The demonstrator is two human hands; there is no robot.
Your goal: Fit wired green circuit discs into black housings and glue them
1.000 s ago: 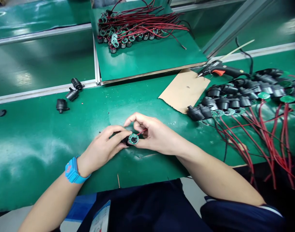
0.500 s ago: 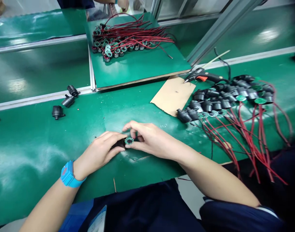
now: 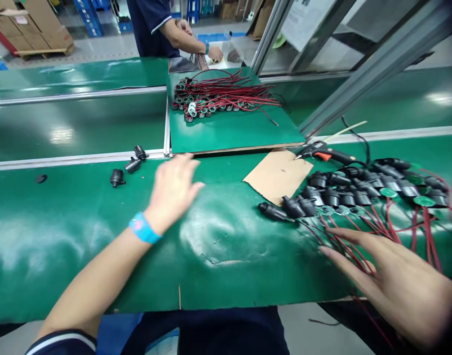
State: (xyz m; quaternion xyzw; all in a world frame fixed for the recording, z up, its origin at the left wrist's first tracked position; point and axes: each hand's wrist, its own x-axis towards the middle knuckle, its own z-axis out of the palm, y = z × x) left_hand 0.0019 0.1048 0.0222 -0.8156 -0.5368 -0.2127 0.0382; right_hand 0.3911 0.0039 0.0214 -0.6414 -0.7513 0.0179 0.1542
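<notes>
Pump housing (image 3: 273, 211) lies roughly left-to-right, left and far of nearer right hand (image 3: 399, 278), fingers parted; left hand (image 3: 174, 187) splayed; neither visibly gripping anything.

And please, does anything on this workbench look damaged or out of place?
Yes. The green work surface has tear-like marks near its front middle, so it looks damaged. One black disc lies alone at far left, apart from three black housings nearby.

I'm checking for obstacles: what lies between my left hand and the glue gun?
In the head view, a cardboard sheet lies between your left hand and the glue gun.
</notes>
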